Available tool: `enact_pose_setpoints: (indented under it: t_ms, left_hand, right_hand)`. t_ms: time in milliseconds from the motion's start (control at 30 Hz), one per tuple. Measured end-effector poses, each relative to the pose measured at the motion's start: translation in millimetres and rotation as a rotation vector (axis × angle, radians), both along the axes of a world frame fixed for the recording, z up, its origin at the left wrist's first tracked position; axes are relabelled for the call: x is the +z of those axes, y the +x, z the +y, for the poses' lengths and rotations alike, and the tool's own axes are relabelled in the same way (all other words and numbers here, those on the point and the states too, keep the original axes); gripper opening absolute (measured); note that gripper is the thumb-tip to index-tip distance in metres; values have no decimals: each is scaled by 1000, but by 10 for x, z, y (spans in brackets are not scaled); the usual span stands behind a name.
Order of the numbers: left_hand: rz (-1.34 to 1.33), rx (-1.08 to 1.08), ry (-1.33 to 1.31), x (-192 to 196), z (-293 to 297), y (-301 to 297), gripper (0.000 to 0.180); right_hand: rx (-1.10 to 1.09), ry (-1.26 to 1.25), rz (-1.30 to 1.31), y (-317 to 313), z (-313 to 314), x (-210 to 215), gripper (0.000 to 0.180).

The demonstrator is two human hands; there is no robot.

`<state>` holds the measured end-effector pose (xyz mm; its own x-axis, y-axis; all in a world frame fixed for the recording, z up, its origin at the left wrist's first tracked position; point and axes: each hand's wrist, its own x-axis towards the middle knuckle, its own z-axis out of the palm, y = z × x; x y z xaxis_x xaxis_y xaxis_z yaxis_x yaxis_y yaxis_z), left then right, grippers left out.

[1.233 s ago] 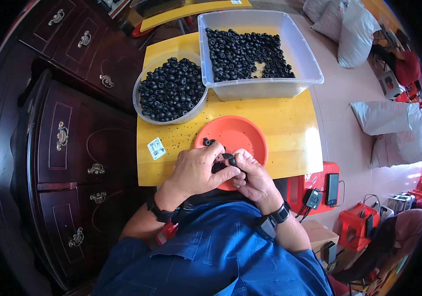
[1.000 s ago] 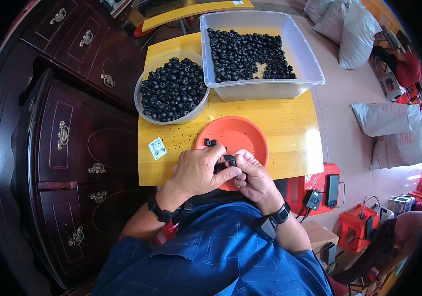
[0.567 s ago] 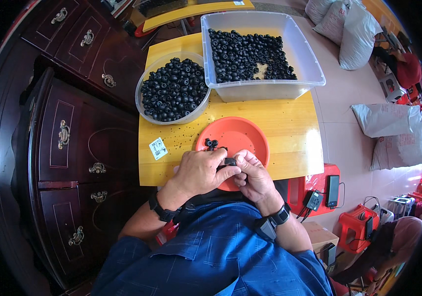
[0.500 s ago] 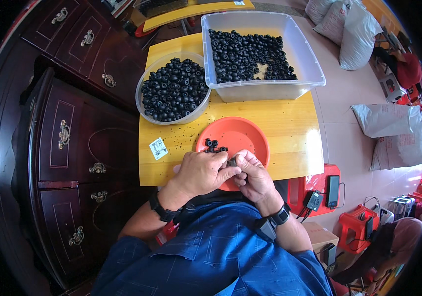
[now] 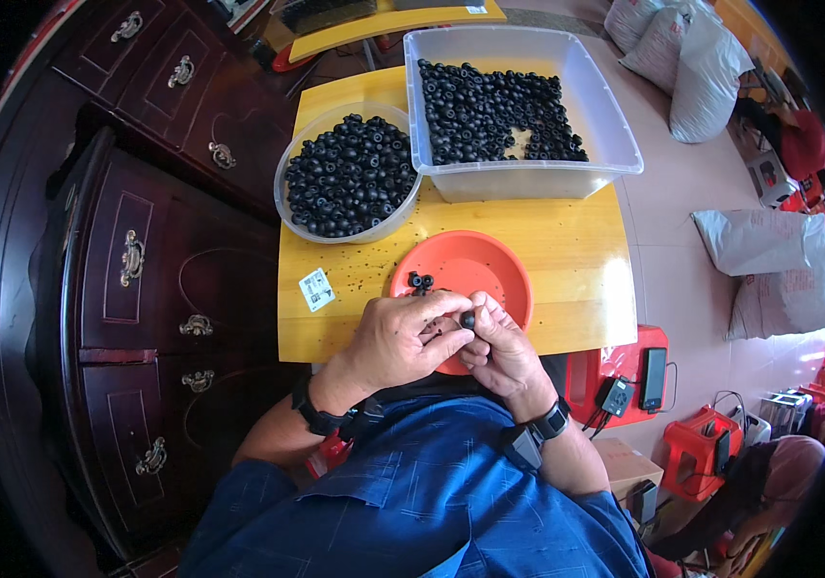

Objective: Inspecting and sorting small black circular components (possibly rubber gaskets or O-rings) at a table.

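Compared with half a second ago, the left hand (image 5: 395, 337) has its index finger stretched farther across toward the right hand (image 5: 501, 349), and the black piece (image 5: 467, 320) between them, which then showed a greyer, flatter side, now turns a smooth rounded side to view. The whole scene sits slightly farther right in view, while the containers keep their places relative to one another. One piece shows in the hands: the right thumb and fingers are pinched narrowly on it, and the left index finger and thumb reach to it from the left, a small gap between them; whether they also grip it I cannot tell, and the left palm is hidden. On the yellow table (image 5: 576, 270) stand three containers and one white label (image 5: 317, 289). At the near side, partly under the hands, is one orange dish (image 5: 461, 255), with at least three loose pieces (image 5: 420, 281) at its left; the hands may hide more. Far left, one round clear tub (image 5: 364, 234) is heaped with black pieces, too many to count. Touching or just beside it at far right, one rectangular clear bin (image 5: 528, 181) holds another uncountable layer, thick at its left, with its right side bare and a small bare patch near the front. Dark crumbs (image 5: 359, 275) dot the table's left side.
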<state>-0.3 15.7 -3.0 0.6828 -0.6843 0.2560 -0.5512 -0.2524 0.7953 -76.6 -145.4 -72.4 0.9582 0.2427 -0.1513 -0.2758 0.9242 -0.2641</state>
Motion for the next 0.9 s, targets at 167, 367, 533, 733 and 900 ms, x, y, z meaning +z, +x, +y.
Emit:
enact_pose_setpoints:
  t_ms: [167,367,533,733,900]
  left_hand:
    - [-62,16,3,69,-1,5,27]
    - [-130,125,252,190,141,317,21]
    - [-367,514,85,329,205,646,38]
    - [-200,190,154,186,136,334,25]
    - [-124,-3,306,-17,-46,-128,33]
  right_hand:
    - [5,-66,48,-7,8,19,12]
    - [-35,-99,212,-19,-36,-6,24]
    - [-25,-16,241,-30,-83,54,33]
    - [-35,81,253,-2,-41,75,36]
    - [-43,106,196,33,15,89,37]
